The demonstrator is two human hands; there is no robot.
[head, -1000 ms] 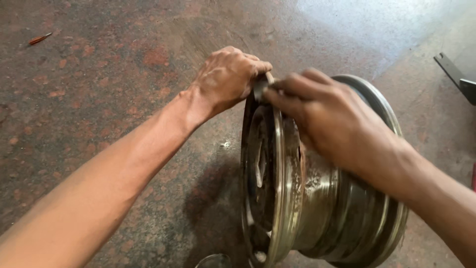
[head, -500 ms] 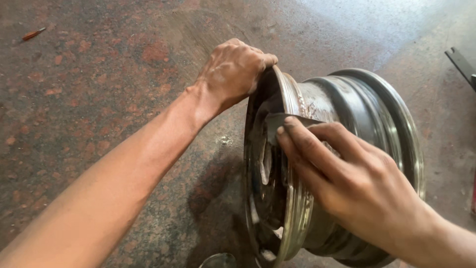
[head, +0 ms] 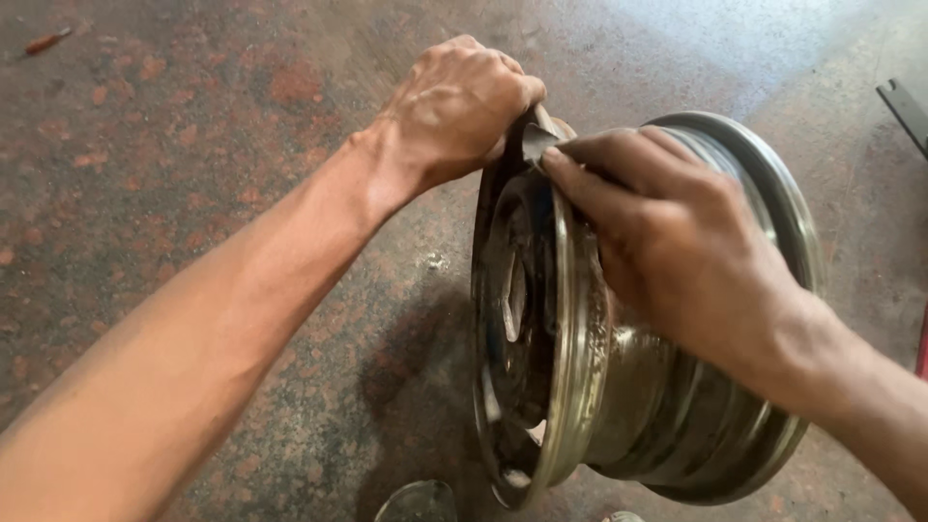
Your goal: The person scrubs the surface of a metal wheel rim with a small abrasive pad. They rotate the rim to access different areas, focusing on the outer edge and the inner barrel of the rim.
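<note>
A bare steel wheel rim (head: 570, 387) stands upright on its edge on the stone floor. My left hand (head: 454, 106) grips the top of the rim's near flange and holds it steady. My right hand (head: 667, 242) lies over the rim's barrel and presses a small dark piece of abrasive paper (head: 535, 143) against the flange near the top, right beside my left hand. Much of the paper is hidden under my fingers.
The floor (head: 193, 174) is mottled red-brown stone. A small red-handled object (head: 46, 42) lies at the far left. A dark metal piece (head: 904, 106) shows at the right edge. A round dark object (head: 418, 503) sits at the bottom edge beside the rim.
My right hand slid down the rim's flange with the paper, then came back up to the top beside my left hand. The left hand has kept its grip.
</note>
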